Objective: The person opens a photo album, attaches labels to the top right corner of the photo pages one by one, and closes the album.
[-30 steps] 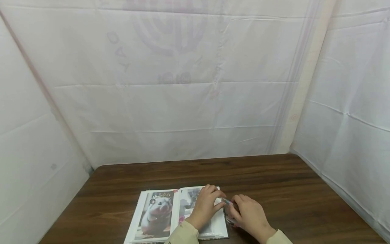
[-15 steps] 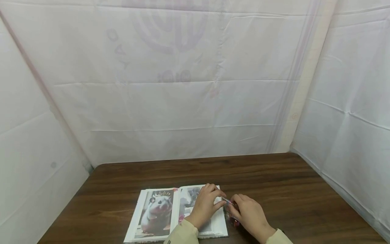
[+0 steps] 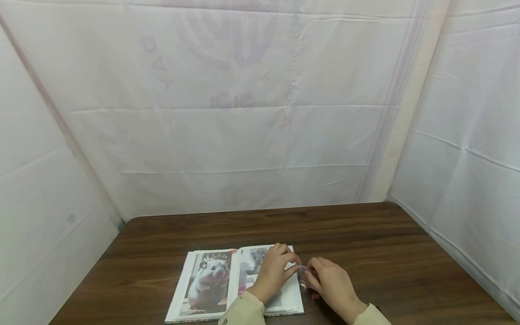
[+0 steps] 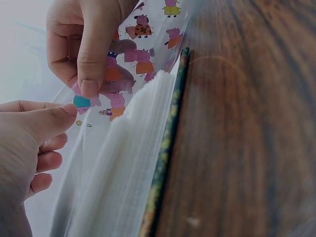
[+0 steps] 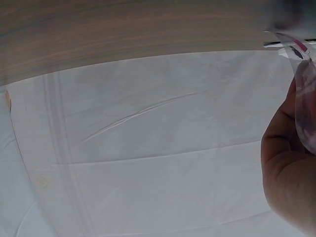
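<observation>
A photo album (image 3: 176, 298) lies spread on the table, a crowned hamster picture (image 3: 209, 282) on its left page. My left hand (image 3: 274, 273) is over the right page; in the left wrist view its thumb and fingers pinch the edge of a clear sleeve (image 4: 84, 148). From the right, my right hand (image 3: 333, 286) pinches a transparent sticker sheet (image 4: 143, 61) printed with cartoon pigs between thumb and fingers. The sheet's corner meets the sleeve by the left thumb (image 4: 64, 111). In the right wrist view the right hand (image 5: 291, 168) is partly cut off, with clear film bent over it.
The dark wood table (image 3: 365, 243) extends around the album. White cloth walls (image 3: 252, 135) rise behind it and at both sides. The album's patterned cover edge (image 4: 165, 163) faces the right side of the table.
Both hands stay nearly in place. The sticker sheet between them shifts and tilts slightly. The whole head view drifts a little.
</observation>
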Demonstrator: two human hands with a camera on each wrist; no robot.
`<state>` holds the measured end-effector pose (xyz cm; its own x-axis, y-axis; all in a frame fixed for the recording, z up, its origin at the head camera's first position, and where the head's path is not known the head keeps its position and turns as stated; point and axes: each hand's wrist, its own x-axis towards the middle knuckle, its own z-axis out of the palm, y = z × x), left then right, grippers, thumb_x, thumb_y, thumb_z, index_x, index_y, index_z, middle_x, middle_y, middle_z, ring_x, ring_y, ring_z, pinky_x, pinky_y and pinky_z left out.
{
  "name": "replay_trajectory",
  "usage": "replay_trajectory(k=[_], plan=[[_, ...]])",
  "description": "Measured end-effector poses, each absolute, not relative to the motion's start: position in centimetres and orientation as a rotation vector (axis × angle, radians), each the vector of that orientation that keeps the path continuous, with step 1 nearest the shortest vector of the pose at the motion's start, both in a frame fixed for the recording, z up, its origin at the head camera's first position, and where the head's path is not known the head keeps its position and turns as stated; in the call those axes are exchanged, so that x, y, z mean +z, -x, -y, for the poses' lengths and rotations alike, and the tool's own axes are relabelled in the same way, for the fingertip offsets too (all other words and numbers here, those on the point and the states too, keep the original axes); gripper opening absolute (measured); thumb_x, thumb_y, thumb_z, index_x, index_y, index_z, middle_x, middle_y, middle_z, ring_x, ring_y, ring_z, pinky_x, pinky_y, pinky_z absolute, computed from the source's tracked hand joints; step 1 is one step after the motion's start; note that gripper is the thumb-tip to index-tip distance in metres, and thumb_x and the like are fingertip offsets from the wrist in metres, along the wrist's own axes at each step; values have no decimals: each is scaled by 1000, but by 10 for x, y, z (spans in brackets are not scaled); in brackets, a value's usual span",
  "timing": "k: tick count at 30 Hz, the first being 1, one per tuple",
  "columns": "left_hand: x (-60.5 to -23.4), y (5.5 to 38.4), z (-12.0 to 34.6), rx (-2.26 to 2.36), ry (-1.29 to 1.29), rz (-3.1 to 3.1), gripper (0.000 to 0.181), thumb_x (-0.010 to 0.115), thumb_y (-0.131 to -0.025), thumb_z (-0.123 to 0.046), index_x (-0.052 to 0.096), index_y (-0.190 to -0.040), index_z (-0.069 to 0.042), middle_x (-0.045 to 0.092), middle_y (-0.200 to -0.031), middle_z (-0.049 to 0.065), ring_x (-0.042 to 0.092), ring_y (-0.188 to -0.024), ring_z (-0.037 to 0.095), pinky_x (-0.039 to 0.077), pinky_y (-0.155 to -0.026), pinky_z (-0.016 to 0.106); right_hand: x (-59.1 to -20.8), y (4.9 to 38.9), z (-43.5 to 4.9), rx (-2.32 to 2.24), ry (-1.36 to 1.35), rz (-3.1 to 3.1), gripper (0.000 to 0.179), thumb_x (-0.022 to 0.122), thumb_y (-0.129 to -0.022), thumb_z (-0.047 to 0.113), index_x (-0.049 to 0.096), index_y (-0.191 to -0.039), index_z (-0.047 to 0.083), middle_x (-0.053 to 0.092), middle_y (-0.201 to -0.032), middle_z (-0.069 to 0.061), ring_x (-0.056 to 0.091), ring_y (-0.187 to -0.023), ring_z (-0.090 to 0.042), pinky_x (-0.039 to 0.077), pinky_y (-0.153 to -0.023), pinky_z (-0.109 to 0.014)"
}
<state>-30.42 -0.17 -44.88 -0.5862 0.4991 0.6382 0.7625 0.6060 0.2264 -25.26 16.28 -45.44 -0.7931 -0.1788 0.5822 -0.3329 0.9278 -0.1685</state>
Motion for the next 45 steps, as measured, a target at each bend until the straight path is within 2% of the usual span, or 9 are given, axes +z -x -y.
replay_trajectory(k=[17, 24, 34, 45], plan=[[-447, 304, 0, -644, 998, 2280, 7, 72, -71, -28, 69, -76, -24, 55, -76, -14, 44, -72, 1, 37, -68, 13, -456, 256, -165, 207, -480, 2299, 20, 76, -68, 23, 59, -78, 18, 61, -73, 9, 57, -63, -2, 45, -53, -11], [-447, 303, 0, -641, 1016, 2246, 7, 73, -70, -27, 69, -75, -22, 54, -74, -12, 45, -71, 2, 38, -67, 14, -456, 256, -165, 177, -486, 2258, 22, 77, -66, 22, 57, -76, 19, 59, -70, 10, 55, -60, 0, 43, -50, -10], [-447, 303, 0, -660, 1023, 2285, 9, 72, -71, -28, 68, -78, -23, 54, -76, -13, 45, -73, 1, 39, -69, 14, -451, 253, -162, 296, -429, 2337, 26, 79, -65, 22, 55, -74, 18, 51, -66, 13, 41, -54, 7, 36, -45, -10], [-447, 303, -1, -662, 1022, 2287, 7, 72, -71, -26, 68, -76, -23, 53, -75, -14, 44, -72, 1, 38, -68, 13, -454, 255, -165, 232, -470, 2280, 28, 80, -62, 25, 56, -75, 19, 55, -68, 13, 49, -56, 4, 39, -47, -9]])
